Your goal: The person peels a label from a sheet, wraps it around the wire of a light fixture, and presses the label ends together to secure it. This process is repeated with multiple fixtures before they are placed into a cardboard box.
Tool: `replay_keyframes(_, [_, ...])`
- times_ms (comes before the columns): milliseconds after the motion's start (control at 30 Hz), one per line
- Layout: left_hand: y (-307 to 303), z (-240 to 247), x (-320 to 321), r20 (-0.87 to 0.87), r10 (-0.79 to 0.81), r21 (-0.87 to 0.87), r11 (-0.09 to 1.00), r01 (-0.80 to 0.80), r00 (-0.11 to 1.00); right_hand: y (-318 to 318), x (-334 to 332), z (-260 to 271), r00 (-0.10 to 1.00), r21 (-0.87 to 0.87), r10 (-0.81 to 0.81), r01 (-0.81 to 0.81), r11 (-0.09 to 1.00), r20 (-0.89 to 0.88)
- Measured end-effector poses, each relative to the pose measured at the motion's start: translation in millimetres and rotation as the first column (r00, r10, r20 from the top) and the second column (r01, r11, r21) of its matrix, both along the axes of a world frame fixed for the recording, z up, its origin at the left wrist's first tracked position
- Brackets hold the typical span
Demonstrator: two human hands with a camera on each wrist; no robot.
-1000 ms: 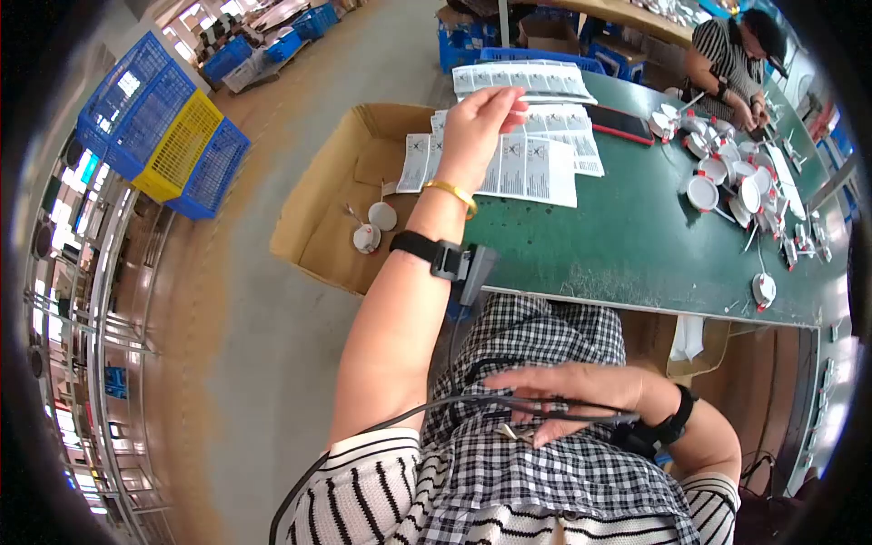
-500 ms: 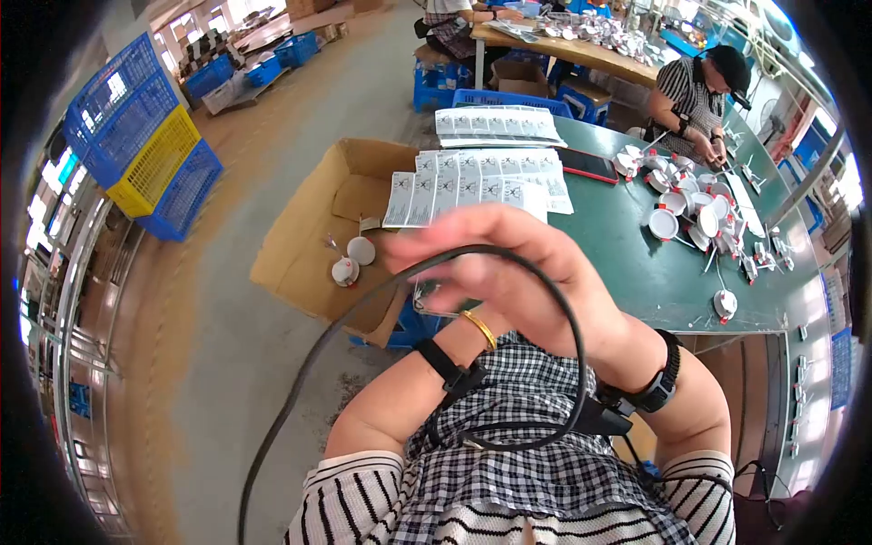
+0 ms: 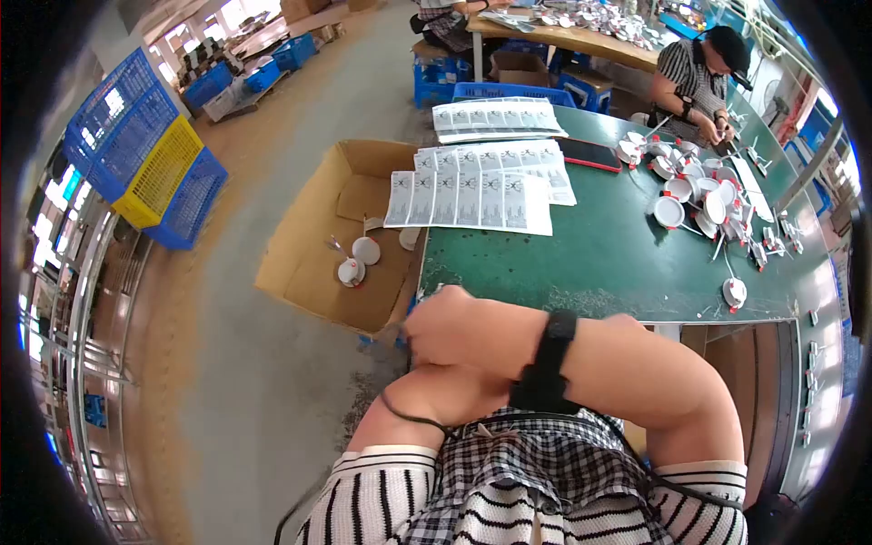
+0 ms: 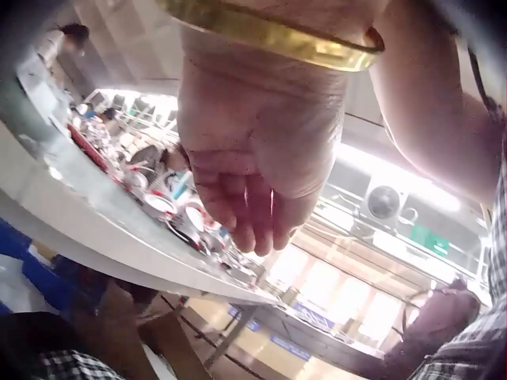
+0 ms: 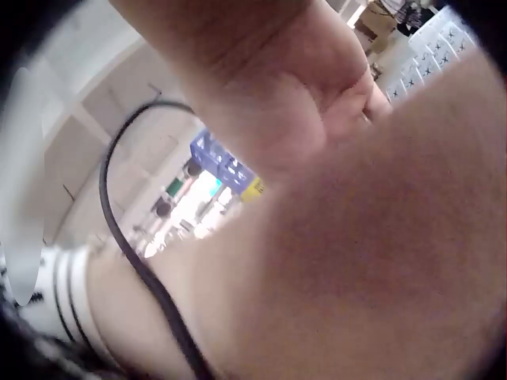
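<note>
My right arm lies across my left forearm (image 3: 454, 395), and the right hand (image 3: 440, 327) is over the left wrist. Its fingers are hidden in the head view; what they hold, I cannot tell. In the right wrist view the right hand (image 5: 285, 111) bends over the left forearm, with a black cable (image 5: 111, 190) looping beside it. The left hand (image 4: 257, 142) shows in its own wrist view with fingers loosely bent and nothing in them. A gold bangle (image 4: 277, 36) circles its wrist. A black strap (image 3: 549, 363) with a device wraps the right wrist.
Printed sheets (image 3: 468, 200) lie on the green table (image 3: 509, 263), beside a phone (image 3: 589, 154). Round white lamps (image 3: 713, 204) are heaped at right. A cardboard box (image 3: 300, 263) holding a few lamps stands left of the table. Another person (image 3: 695, 82) works across it.
The left arm has drawn back from over the sheets toward the body. My right hand has swung up and left, over to the left wrist; the cable loop has dropped lower.
</note>
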State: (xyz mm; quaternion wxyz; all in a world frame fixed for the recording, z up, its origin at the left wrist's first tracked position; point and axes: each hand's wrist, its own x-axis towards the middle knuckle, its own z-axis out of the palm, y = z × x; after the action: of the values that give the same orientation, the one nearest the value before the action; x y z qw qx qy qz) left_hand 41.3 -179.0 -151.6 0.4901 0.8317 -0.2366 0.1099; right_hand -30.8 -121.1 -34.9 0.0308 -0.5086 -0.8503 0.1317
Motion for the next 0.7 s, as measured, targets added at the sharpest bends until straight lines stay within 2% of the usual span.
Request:
replay_keyframes(33, [-7,-8,-2,0.016,-0.017,0.025,1.000,0.016,1.000,-5,10,3,0.962,-0.045,0.204,-0.199,0.979,0.181])
replay_keyframes(100, [-17,-23,0,0.049,-0.033,0.080,0.996,0.029,0.998,-1,28,15,0.978,-0.097,-0.042,0.063,0.993,0.205])
replay_keyframes(167, [-32,-33,30,0.083,-0.048,0.139,0.990,0.036,0.995,-15,55,40,0.964,0.053,-0.158,0.150,0.987,0.215])
replay_keyframes(200, [-13,-34,19,0.104,-0.058,0.174,0.984,0.039,0.993,-28,63,52,0.985,0.030,-0.165,0.166,0.986,-0.046])
replay_keyframes(233, [-2,-36,6,0.125,-0.070,0.208,0.977,0.043,0.990,-43,66,58,0.939,-0.005,-0.168,0.174,0.985,-0.301])
replay_keyframes(300, [9,-33,11,0.147,-0.064,0.250,0.968,0.025,0.987,-59,63,55,0.812,-0.208,-0.041,-0.099,0.973,-0.583])
replay_keyframes(367, [14,-2,5,0.084,-0.019,0.276,0.961,-0.005,0.996,-76,21,83,0.942,-0.178,-0.172,0.124,0.976,-0.289])
replay_keyframes(400, [20,6,2,0.049,0.021,0.295,0.955,-0.035,0.999,-73,9,60,0.812,-0.044,-0.086,0.074,0.996,-0.578])
replay_keyframes(433, [29,14,-3,0.012,0.066,0.312,0.948,-0.067,0.998,-69,-1,62,0.766,0.050,-0.041,0.095,0.994,-0.641])
replay_keyframes(500, [23,8,9,0.173,0.081,0.399,0.905,-0.145,0.982,-57,-17,75,0.774,0.269,0.089,0.109,0.957,-0.627])
replay_keyframes(533, [34,10,-3,0.170,0.112,0.400,0.900,-0.173,0.979,-47,-24,71,0.768,0.269,0.113,0.079,0.960,-0.630])
replay_keyframes(600, [35,13,-7,0.171,0.174,0.416,0.879,-0.231,0.970,-25,-37,51,0.722,0.356,0.390,-0.210,0.911,-0.572])
replay_keyframes(633, [40,17,-13,0.174,0.202,0.425,0.868,-0.259,0.964,-23,-43,45,0.754,0.233,0.369,-0.286,0.929,-0.543])
replay_keyframes(667, [42,20,-18,0.176,0.230,0.430,0.857,-0.285,0.957,-15,-43,28,0.805,0.032,0.303,-0.334,0.942,-0.510])
replay_keyframes(700, [44,23,-24,0.174,0.254,0.436,0.846,-0.305,0.951,-4,-37,21,0.887,-0.136,0.252,-0.326,0.936,-0.388])
